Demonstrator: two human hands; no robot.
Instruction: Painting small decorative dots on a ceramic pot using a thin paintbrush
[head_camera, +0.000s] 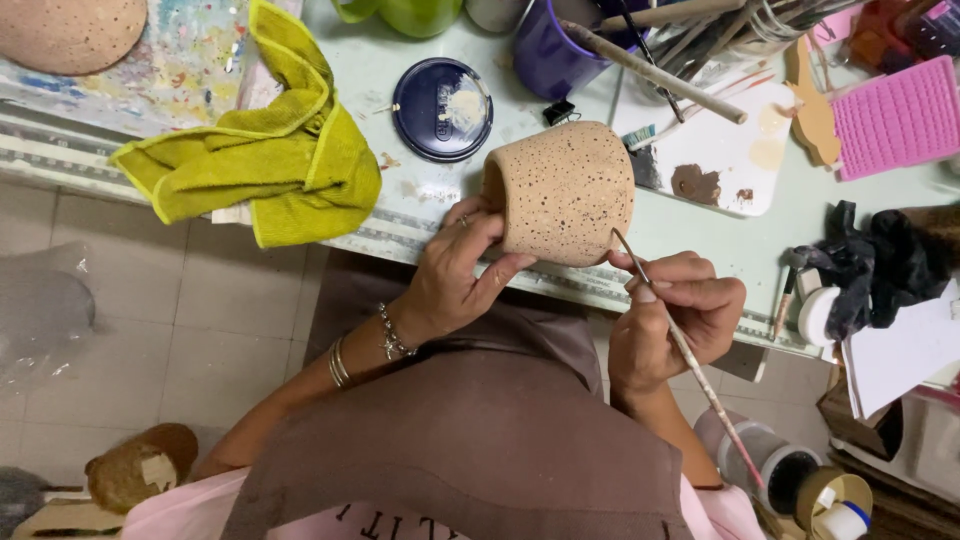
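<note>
Speckled pot being held at the near table edge

Left hand is gripping the pot's left rim, fingers wrapped — right hand is pinching a thin brush, tip touching the pot's right side.

The pot sits in the middle of the frame, with the left hand on its left side and the right hand below it to the right. The cloth lies at the upper left on the table. The round lid lies between the cloth and the pot, and the cup stands above the pot.
</note>
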